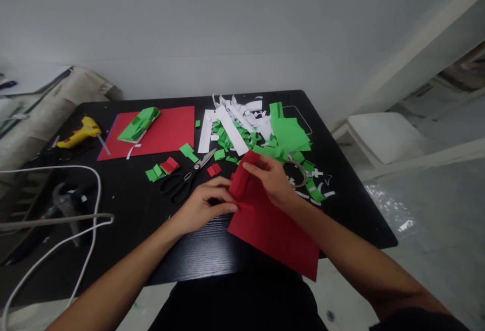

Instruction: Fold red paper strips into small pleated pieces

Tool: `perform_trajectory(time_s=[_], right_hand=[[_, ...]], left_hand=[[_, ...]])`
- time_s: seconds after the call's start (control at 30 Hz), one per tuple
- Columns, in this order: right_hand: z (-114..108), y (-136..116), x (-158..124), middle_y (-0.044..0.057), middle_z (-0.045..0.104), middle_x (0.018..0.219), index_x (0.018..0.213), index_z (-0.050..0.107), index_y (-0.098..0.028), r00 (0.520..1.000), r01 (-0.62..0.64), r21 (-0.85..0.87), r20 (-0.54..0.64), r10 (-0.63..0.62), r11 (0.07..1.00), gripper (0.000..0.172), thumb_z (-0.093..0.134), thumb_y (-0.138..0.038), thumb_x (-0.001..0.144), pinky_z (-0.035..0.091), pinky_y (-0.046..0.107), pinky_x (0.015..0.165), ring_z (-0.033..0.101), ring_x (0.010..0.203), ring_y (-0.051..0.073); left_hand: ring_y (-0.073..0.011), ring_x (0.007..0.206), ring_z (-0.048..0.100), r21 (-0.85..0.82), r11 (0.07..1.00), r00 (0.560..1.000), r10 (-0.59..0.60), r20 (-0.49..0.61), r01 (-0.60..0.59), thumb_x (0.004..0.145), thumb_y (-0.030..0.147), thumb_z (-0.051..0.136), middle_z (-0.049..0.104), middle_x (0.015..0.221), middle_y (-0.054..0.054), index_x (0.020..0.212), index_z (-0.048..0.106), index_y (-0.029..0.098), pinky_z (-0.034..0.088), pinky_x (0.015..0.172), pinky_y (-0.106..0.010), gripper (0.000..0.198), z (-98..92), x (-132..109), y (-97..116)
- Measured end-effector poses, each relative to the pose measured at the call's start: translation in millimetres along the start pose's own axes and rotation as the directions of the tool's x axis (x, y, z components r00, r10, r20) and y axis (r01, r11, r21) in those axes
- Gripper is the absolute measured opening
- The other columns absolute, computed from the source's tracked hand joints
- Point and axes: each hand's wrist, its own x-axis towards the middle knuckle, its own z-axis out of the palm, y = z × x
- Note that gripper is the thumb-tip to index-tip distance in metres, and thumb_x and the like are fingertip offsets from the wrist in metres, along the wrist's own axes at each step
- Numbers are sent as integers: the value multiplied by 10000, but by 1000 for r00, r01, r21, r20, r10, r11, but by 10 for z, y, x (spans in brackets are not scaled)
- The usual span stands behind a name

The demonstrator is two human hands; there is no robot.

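A red paper sheet (278,230) lies at the front of the black table, its lower corner past the front edge. One end of it is folded up into a flap. My left hand (206,204) pinches the fold's left edge between thumb and fingers. At the flap's top, my right hand (271,174) grips the paper, thumb in front. Black-handled scissors (187,175) lie partly open just beyond my left hand. Close by are a small red folded piece (214,170) and green and red folded pieces (162,169).
White strips (231,129) and green scraps lie at the back, with green sheets (290,134) and a tape roll (296,173) to the right. Farther left are another red sheet (170,129), a green folded bundle (139,124), a yellow glue gun (81,133) and a white cable (99,189).
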Motion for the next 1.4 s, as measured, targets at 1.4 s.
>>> perform_trajectory(time_s=[1.4], right_hand=[[164,61,-244,20,763,839,937,748,-207,973,179,-236,186,-136,955,202,796,-387,857,626,312,745,728,753,161]], left_hand=[[-139,809,706,63,998,890,8,-455,23,931,249,744,740,936,-10,1186,685,226,581,757,-269,262,78,-7,-75]])
